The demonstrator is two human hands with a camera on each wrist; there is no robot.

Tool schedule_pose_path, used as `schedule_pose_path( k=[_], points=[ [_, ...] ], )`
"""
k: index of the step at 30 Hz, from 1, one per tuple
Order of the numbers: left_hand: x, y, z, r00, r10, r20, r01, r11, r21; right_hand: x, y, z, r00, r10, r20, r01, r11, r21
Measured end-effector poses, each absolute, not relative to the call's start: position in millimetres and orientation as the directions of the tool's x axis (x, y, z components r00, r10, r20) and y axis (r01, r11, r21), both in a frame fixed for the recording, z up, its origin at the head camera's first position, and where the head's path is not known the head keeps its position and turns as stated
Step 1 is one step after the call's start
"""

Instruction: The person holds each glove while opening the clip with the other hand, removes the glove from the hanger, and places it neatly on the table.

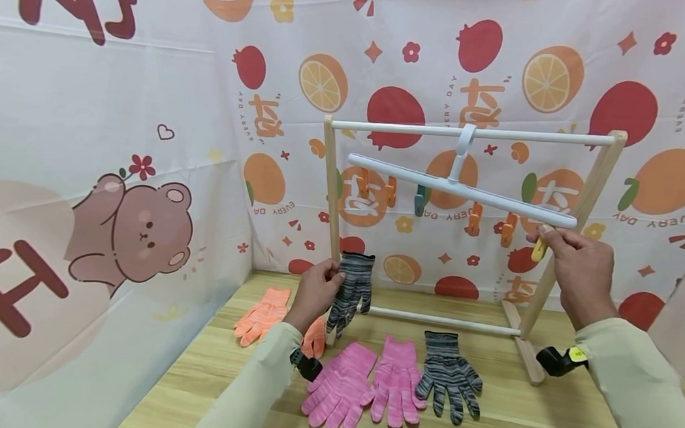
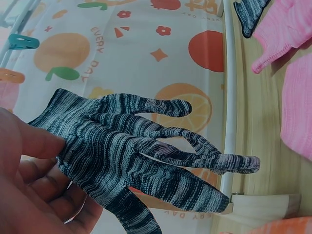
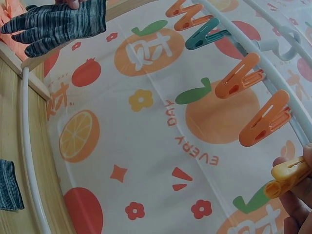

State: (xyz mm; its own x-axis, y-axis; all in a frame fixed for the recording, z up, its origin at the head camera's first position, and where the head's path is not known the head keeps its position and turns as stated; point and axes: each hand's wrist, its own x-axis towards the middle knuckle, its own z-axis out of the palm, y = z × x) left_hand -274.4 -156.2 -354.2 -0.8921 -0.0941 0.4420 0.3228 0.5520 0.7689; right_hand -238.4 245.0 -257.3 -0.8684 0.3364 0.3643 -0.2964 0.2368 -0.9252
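Note:
Between thumb and fingers, my left hand point(image 1: 317, 291) pinches a grey-and-black striped glove point(image 1: 352, 292) near its cuff; the glove's fingers hang downward beside the rack's left post. My right hand point(image 1: 585, 268) holds a yellow clothespin point(image 1: 539, 248) at the low right end of a white hanger point(image 1: 453, 187). The hanger hooks over the rack's top bar and tilts down to the right. Orange clothespins point(image 3: 264, 118) and one teal clothespin point(image 3: 206, 34) hang along it. In the left wrist view the striped glove point(image 2: 122, 141) spreads out, its cuff under my thumb.
On the wooden table lie two pink gloves point(image 1: 340, 387), a second striped glove point(image 1: 449, 376) and orange gloves point(image 1: 262, 316) at the left. The rack's wooden right post point(image 1: 593, 183) stands by my right hand, with a white lower bar point(image 1: 442, 321) near the table. A fruit-print cloth hangs behind.

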Motion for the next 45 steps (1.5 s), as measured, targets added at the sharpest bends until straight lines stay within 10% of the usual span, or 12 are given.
schedule_pose_path(
  k=[45],
  points=[
    [-262,-189,-356,-0.895,-0.139,0.424,0.260,0.611,0.748,-236,247,-256,-0.869,0.335,0.366,-0.290,0.254,-0.922]
  ],
)
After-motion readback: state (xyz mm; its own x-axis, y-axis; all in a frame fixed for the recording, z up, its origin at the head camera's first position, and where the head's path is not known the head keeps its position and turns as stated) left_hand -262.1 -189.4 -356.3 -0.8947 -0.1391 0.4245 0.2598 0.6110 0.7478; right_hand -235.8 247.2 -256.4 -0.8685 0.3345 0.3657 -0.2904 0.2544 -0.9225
